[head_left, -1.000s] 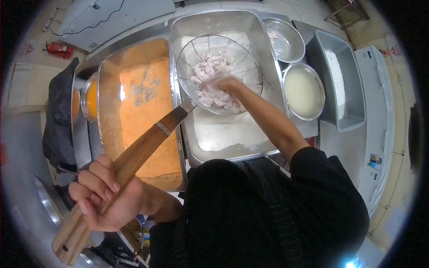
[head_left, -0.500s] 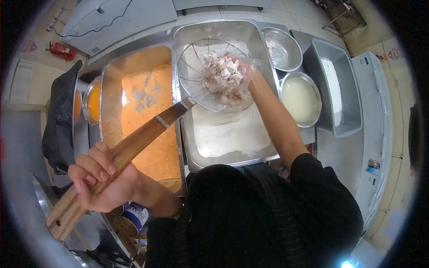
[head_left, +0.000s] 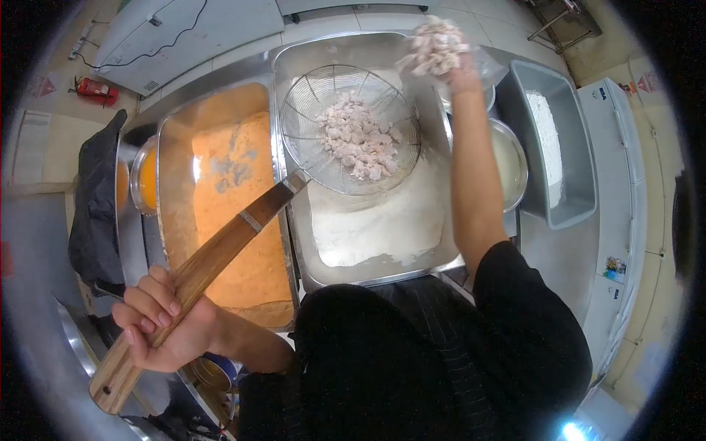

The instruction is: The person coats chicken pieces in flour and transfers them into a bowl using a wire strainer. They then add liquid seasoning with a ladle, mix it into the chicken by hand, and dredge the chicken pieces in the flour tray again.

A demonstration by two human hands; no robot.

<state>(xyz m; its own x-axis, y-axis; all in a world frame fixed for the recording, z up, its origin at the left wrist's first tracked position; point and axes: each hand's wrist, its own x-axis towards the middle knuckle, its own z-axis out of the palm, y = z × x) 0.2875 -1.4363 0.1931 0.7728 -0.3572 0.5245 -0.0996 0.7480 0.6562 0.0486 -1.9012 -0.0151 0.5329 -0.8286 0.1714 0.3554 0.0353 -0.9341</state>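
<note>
Head view: left hand (head_left: 173, 331) wraps its fingers (head_left: 153, 300) around the wooden handle (head_left: 224, 256) of a wire strainer (head_left: 305, 121); right hand (head_left: 463, 73), partly hidden, grips pale pieces (head_left: 435, 48).

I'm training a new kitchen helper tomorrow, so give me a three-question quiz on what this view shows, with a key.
1. Multiple choice: which hand grips the wooden handle of the wire strainer?
a) right
b) left
c) both

2. True or false: the strainer is over the pan of orange powder.

3. Short answer: what is in the right hand, and is it inside or outside the strainer's rim?

Key:
1: b, the left hand.
2: False; it is over the metal pan of white powder.
3: Pale pieces, outside the rim, toward the upper right of the picture.
</note>
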